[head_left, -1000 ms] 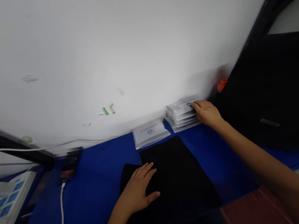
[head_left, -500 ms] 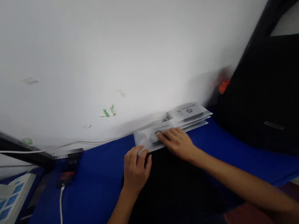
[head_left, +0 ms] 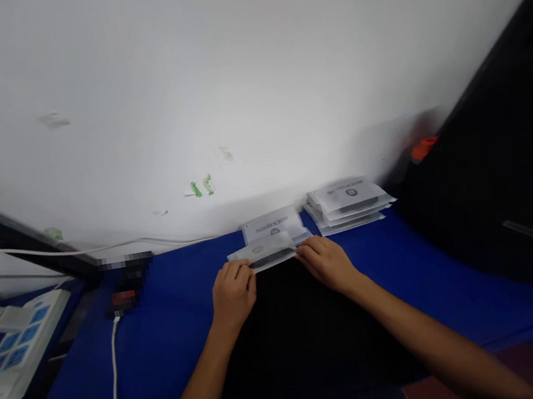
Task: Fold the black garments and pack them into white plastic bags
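A frosted plastic pouch [head_left: 271, 251], with something dark showing inside, is stretched between my hands. My left hand [head_left: 234, 291] is closed on its left end. The fingers of my right hand [head_left: 325, 261] pinch its right end. Just behind it, against the wall, lies another printed pouch [head_left: 273, 224]. To the right sits a stack of similar printed pouches [head_left: 350, 198]. Under my hands a black surface [head_left: 313, 334] covers the near part of the table.
A blue tabletop [head_left: 183, 347] runs along the white wall [head_left: 248, 81]. At left are a power strip [head_left: 22, 349] and a white cable [head_left: 115, 392]. A large black object [head_left: 507, 188] stands at right, with something orange [head_left: 424, 149] behind it.
Both hands now grip a pouch by its ends, where before the right hand lay on one and the left rested at its edge. The pouch is tilted up, showing another behind.
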`<state>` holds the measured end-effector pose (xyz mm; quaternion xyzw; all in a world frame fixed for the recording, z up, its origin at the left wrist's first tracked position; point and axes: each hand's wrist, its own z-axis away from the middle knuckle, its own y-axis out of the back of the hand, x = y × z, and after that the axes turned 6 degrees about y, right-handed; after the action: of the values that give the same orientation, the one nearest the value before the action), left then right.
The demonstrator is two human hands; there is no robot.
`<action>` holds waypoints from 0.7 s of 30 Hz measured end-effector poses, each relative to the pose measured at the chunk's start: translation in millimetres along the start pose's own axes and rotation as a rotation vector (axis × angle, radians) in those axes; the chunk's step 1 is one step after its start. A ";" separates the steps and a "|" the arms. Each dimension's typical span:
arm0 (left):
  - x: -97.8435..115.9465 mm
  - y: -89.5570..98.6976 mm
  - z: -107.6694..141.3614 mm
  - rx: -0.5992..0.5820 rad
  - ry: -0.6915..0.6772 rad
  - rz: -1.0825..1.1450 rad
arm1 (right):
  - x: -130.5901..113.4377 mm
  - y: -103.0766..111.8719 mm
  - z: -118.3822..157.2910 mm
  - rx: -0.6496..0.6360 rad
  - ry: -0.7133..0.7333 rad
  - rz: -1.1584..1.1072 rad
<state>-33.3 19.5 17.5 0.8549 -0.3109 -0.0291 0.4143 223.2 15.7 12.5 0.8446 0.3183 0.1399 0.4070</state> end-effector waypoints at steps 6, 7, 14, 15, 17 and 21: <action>10.1 -1.9 1.2 -0.001 -0.016 0.066 | -10.0 -5.9 3.3 0.007 0.009 -0.362; 13.0 -2.4 2.2 -0.017 -0.032 0.090 | -13.3 -7.1 3.7 -0.004 0.043 -0.407; 26.7 -7.0 10.1 -0.153 -0.185 0.202 | -34.7 -12.0 6.0 -0.068 0.154 -0.460; 27.2 -6.9 9.8 -0.163 -0.197 0.204 | -35.7 -12.3 5.9 -0.074 0.160 -0.456; 26.2 -5.3 7.5 -0.182 -0.214 0.192 | -36.1 -12.1 4.8 -0.081 0.163 -0.476; 11.0 4.4 -1.4 -0.168 -0.211 0.159 | -28.3 -8.2 0.8 -0.030 0.137 -0.564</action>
<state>-26.3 12.4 23.9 0.7820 -0.4158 -0.1118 0.4506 198.7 0.6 6.3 0.7052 0.5654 0.0827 0.4198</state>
